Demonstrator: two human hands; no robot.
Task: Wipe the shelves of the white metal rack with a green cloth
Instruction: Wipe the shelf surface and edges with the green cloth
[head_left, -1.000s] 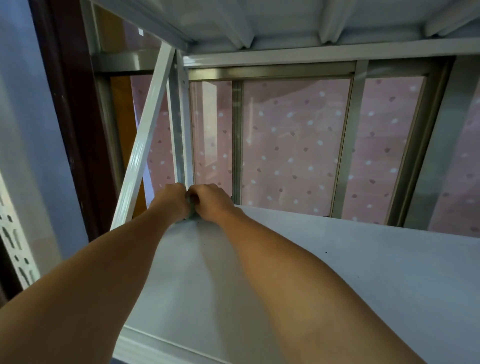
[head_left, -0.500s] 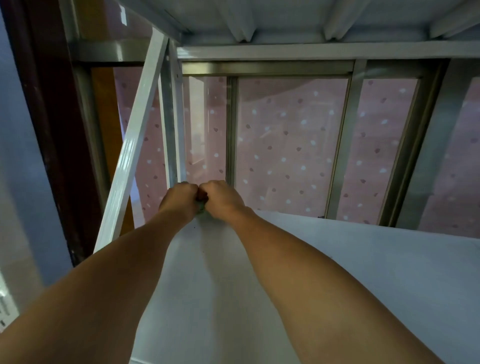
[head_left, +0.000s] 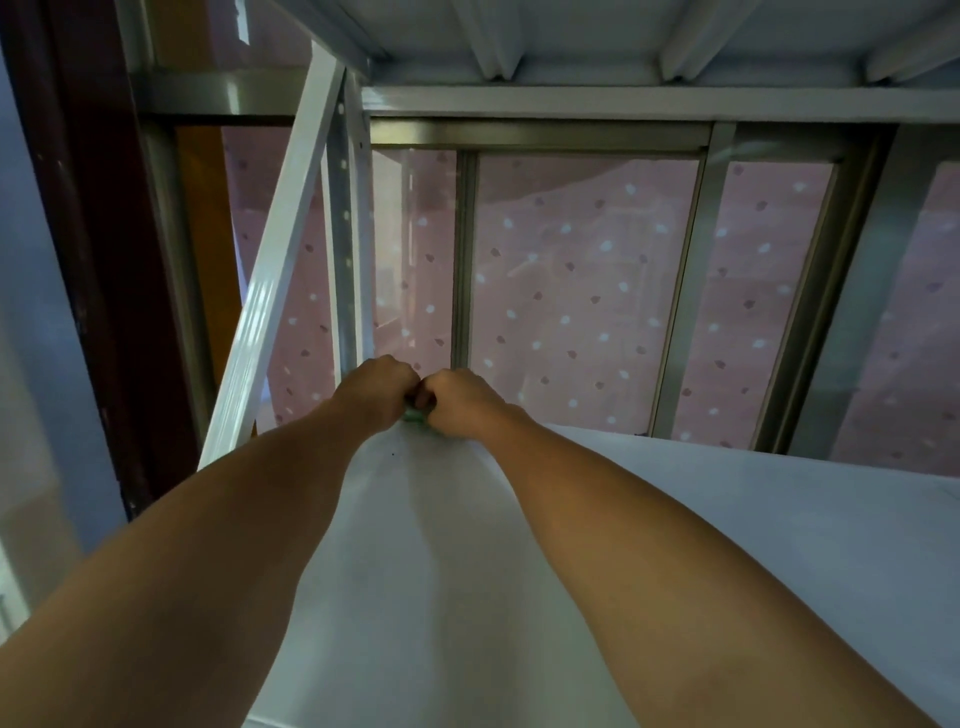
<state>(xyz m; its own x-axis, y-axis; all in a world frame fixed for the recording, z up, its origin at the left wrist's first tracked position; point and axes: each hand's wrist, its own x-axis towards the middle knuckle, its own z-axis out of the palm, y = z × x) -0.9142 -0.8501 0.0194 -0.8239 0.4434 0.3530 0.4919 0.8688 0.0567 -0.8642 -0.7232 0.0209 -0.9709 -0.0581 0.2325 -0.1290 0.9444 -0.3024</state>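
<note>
Both arms reach across a white rack shelf (head_left: 727, 545) to its far left corner. My left hand (head_left: 376, 389) and my right hand (head_left: 457, 405) are fists pressed together there, knuckles touching. A small sliver of the green cloth (head_left: 414, 414) shows between and under them; the rest is hidden by the fingers. Both hands appear closed on the cloth, pressing it down on the shelf beside the rear upright post (head_left: 349, 234).
The underside of the upper shelf (head_left: 571, 36) hangs close overhead. A diagonal white brace (head_left: 280, 270) runs down the rack's left side. Behind the rack is a metal-framed window (head_left: 691, 291) with a pink dotted curtain. A dark wooden door frame (head_left: 88, 234) stands at left.
Both fists stay together in the far left corner and shift slightly along the back edge; my head has moved closer over the shelf.
</note>
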